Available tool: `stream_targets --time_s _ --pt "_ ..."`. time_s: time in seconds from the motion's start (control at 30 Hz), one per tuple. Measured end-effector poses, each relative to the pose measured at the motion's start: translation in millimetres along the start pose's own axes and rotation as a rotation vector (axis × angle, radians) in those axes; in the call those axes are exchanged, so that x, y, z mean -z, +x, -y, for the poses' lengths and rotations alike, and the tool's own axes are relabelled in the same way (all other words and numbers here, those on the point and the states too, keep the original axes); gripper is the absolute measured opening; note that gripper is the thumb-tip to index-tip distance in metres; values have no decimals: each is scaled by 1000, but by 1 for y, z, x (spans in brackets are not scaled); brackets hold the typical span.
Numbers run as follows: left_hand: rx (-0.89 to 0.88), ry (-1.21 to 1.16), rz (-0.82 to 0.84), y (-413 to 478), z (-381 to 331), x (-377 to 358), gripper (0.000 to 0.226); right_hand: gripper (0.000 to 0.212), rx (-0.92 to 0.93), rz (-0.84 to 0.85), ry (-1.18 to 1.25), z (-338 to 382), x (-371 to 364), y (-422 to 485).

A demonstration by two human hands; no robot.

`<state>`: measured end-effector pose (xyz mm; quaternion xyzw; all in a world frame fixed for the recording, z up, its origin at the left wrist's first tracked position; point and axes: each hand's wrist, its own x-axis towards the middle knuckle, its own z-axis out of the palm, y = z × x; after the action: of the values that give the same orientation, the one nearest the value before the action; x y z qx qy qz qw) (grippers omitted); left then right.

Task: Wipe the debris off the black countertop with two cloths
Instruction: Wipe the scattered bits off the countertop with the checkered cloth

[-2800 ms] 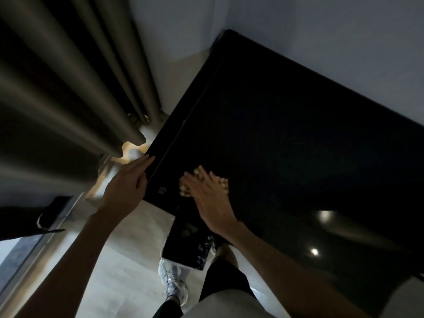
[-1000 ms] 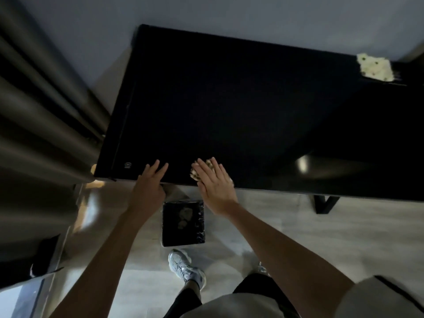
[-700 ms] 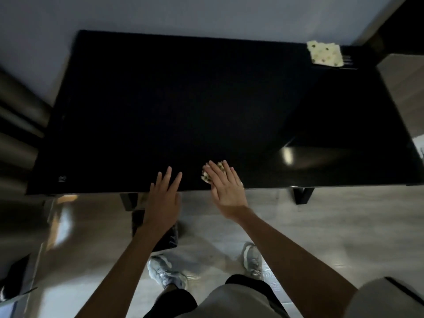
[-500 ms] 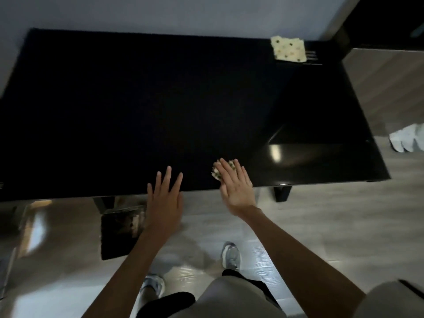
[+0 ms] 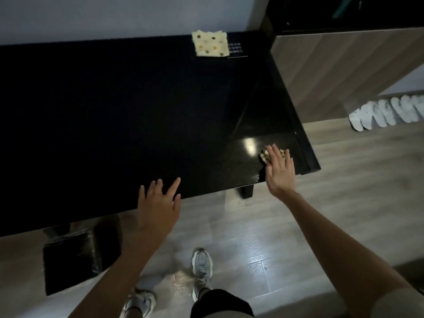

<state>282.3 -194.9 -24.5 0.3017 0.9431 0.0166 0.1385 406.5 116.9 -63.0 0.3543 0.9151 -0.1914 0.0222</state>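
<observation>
The crumpled cloth [image 5: 264, 154] lay on the black countertop [image 5: 114, 111] close to its front right corner, mostly covered by the right hand [image 5: 280, 173], with only a spotted, bunched edge showing past the fingertips. The folded cloth [image 5: 210, 43] sat well apart from both hands at the back edge near the right back corner, a flat, pale square with dark and yellowish dots, its right side overlapping a small dark card [image 5: 236, 50] printed with white lettering. The countertop was a glossy rectangular slab that caught a bright reflection just left of the crumpled cloth; it was so dark that any debris on it could not be made out. The right hand was flat, fingers straight and close together, pressing down on the crumpled cloth. The left hand [image 5: 159, 203] was open with fingers spread, held nothing, and seemed to rest its fingertips on the front edge around the middle. Below, a black bin [image 5: 71, 260] stood on the pale plank floor [image 5: 263, 237] beside grey sneakers [image 5: 202, 267]. A row of white slippers [image 5: 387, 113] lay under a wood-grain panel [image 5: 344, 72] to the right.
</observation>
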Motion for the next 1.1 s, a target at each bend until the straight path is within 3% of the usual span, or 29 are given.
stream_targets --time_s 0.17,0.33,0.4,0.57,0.63,0.83,1.0,1.1 --pt "15 34 31 0 1 -1 52 62 -157 -71 19 -24 12 21" --pt "66 -70 46 1 2 9 51 58 -331 -58 9 11 3 20" --pt "76 -77 68 5 1 14 52 60 -201 -9 -41 37 -7 12" --pt "83 -172 61 16 -15 29 51 66 450 229 -81 56 -13 -8" --pt "61 -200 55 23 -24 36 50 66 512 239 -94 31 -2 0" --pt "-21 -224 121 57 -55 50 50 60 -68 75 -34 -48 26 11" --pt "-71 -257 196 103 -72 55 50 57 -349 5 -21 -36 27 40" --pt "-95 -253 217 139 -77 60 50 57 -401 -9 7 -28 29 65"
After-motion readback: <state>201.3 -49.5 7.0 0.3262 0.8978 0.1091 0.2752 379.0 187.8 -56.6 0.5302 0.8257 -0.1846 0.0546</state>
